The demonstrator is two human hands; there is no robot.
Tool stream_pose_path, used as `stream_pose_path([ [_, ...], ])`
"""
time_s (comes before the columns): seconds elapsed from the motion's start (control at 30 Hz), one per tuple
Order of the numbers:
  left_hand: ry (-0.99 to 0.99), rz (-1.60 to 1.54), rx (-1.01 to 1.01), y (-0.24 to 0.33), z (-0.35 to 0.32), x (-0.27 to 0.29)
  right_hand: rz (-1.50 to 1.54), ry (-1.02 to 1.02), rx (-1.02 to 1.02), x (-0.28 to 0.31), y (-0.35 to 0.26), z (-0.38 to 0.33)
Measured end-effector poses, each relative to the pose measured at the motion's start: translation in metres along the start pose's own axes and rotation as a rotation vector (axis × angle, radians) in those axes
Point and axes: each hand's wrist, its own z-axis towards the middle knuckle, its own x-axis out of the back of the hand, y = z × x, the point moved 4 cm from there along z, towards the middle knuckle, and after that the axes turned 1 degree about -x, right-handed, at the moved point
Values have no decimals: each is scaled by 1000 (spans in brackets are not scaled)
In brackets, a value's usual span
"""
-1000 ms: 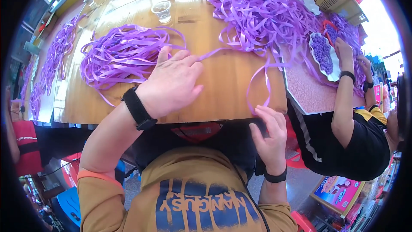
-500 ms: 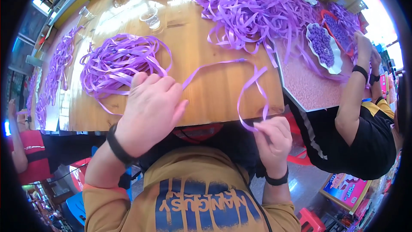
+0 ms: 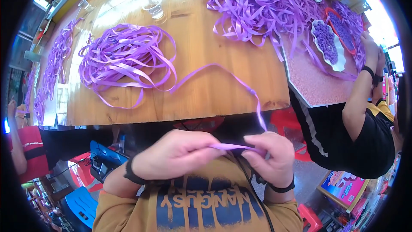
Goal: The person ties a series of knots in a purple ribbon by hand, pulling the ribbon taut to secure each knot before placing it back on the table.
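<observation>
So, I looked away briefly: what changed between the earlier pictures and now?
The left hand drew back from over the table and now pinches the purple ribbon; the right hand, also holding it, drew back slightly. The looped ribbon pile and clear cup stayed put.

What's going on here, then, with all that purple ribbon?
A person has one purple ribbon stretched between the left hand and right hand, just off the near edge of the wooden table. It trails back over the table toward a loose ribbon heap. A bigger heap lies to the right, near a white dish of small purple pieces. Another person's hands are farther right.
</observation>
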Motion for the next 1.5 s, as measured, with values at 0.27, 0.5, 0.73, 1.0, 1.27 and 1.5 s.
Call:
stream_pose_path([
  [0.27, 651, -548, -388, -42, -75, 78, 507, 151, -338, 15, 24, -20],
  [0.5, 830, -672, -391, -70, -107, 100, 836, 139, -334, -5, 3, -3],
  [0.73, 788, -751, -393, -91, -129, 115, 803, 81, -300, -12, -8, -2],
  [1.0, 749, -718, -340, -106, -138, 122, 750, 153, -160, -11, -17, -5],
  [1.27, 1010, 489, -157, -32, -117, 60, 615, -4, -159, -28, -31, -1],
  [1.5, 76, 60, -398, -9, -31, -4, 514, -98, -248, -36, -38, -4],
])
